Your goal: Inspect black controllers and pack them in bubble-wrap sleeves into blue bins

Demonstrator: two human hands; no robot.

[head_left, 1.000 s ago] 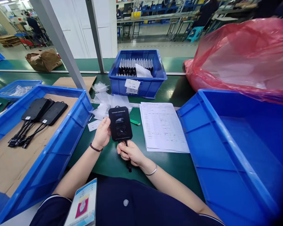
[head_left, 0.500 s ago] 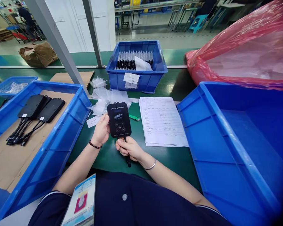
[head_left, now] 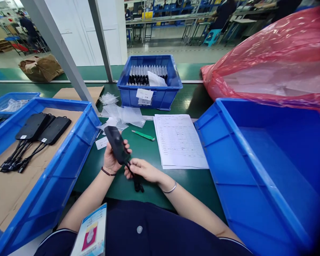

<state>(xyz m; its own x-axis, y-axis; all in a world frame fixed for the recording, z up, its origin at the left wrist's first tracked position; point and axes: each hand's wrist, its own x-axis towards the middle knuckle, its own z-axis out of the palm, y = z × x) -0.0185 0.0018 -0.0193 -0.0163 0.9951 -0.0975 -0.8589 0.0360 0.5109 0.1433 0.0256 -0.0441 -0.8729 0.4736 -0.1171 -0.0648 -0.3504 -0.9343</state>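
A black controller (head_left: 117, 145) is tilted edge-on above the green table (head_left: 160, 185). My left hand (head_left: 112, 156) grips its body, with fingertips showing on its right side. The fingers of my right hand (head_left: 141, 170) are closed round the black cables (head_left: 134, 176) at its lower end, and the cable ends hang below. Beyond the hands lie thin clear plastic bags (head_left: 125, 115), a small white label (head_left: 101, 143) and a green cutter (head_left: 144, 135). Printed sheets (head_left: 180, 142) lie to the right.
At left, a cardboard-lined blue bin (head_left: 77, 156) holds several black controllers (head_left: 54, 131). A blue crate (head_left: 149, 96) of bagged units stands at the back. At right are a big blue bin (head_left: 221, 153) and a red plastic bag (head_left: 256, 57). A grey post (head_left: 61, 49) rises at left.
The controller has turned from showing its printed front to nearly edge-on and moved left. Both hands shifted slightly left with it. The view has tilted up a little.
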